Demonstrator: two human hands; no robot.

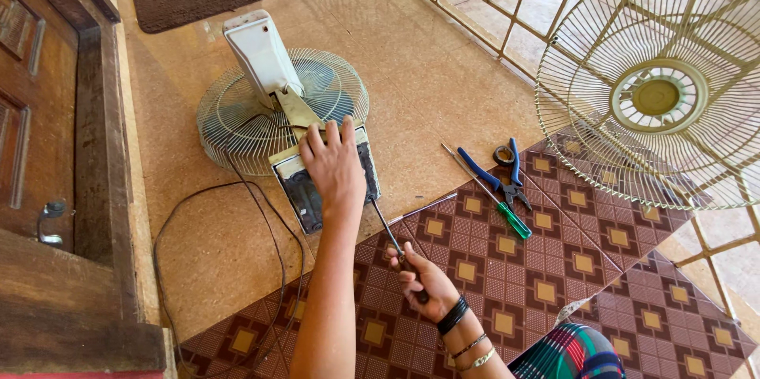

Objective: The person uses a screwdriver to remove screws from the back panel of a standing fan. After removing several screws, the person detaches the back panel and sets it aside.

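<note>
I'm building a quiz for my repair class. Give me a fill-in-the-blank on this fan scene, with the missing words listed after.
1. The left hand rests flat on the fan's ____.
2. The right hand grips a ____.
3. Blue-handled pliers lie beside a screwdriver with a ____ handle.
4. A detached fan ____ stands at the upper right.

Missing words: base; screwdriver; green; guard

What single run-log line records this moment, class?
left hand flat on fan base | right hand grip: screwdriver, tip at base edge | fan lying on floor | pliers, green screwdriver on mat
</note>
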